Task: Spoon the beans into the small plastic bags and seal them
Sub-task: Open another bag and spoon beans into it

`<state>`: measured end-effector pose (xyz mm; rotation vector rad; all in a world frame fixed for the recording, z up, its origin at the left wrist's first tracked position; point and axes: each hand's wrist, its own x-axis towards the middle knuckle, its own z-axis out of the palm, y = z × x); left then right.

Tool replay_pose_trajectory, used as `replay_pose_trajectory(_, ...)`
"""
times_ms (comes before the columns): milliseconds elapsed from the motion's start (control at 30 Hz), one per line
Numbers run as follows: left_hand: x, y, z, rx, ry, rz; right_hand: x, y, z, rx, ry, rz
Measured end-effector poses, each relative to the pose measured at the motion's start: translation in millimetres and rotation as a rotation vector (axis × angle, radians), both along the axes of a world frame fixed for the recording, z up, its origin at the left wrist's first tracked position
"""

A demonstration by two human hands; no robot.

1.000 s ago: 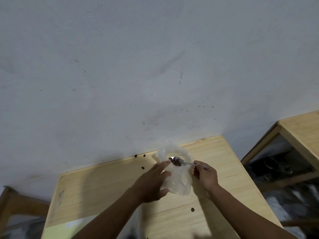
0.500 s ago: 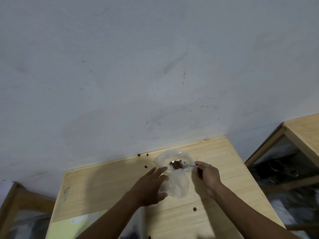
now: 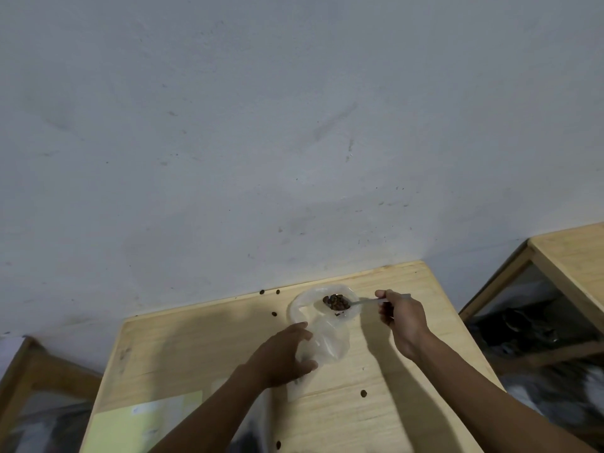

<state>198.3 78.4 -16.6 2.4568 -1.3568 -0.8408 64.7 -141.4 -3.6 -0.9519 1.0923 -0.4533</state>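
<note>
Fingers (image 3: 387,313) curled round spoon (image 3: 361,302), beans (image 3: 336,302) in clear bag (image 3: 327,341) under left hand (image 3: 282,354).

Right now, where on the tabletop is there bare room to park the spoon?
Best patch: bare wood on the table, left of the left hand, up to the far edge. Another lies nearer than the right hand, past one stray bean. Crowded: the plastic bag and loaded spoon between the hands, loose beans by the far edge.

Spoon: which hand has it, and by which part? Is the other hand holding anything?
The right hand grips the spoon by its handle end. The left hand holds the plastic bag at its side.
</note>
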Motion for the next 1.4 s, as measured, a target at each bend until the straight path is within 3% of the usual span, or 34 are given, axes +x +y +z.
replay_pose_trajectory(333,-2,-4,-2,-0.139,0.047,0.161,-14,-14,46,-0.239,0.011,0.098)
replay_pose_trajectory(533,-4,-5,-4,-0.158,-0.008,0.128,-19,-1,47,-0.338,0.045,0.248)
replay_pose_trajectory(700,-7,-9,2,-0.177,-0.065,0.051,-19,15,53,-0.645,0.045,0.56)
replay_pose_trajectory(800,-6,-9,4,-0.187,-0.066,0.044,-18,13,57,-0.745,-0.001,0.591)
replay_pose_trajectory(933,2,-2,6,-0.167,-0.072,0.043,-17,-2,54,-0.683,-0.011,0.386)
replay_pose_trajectory(1067,9,4,9,-0.157,-0.108,0.027,-15,-8,40,-0.47,0.013,0.134)
replay_pose_trajectory(1233,20,7,12,-0.145,-0.223,-0.046,-4,5,11,-0.222,0.062,0.05)
replay_pose_trajectory(1400,31,-6,28,-0.072,-0.241,-0.211,1,21,-18,-0.169,0.151,0.102)
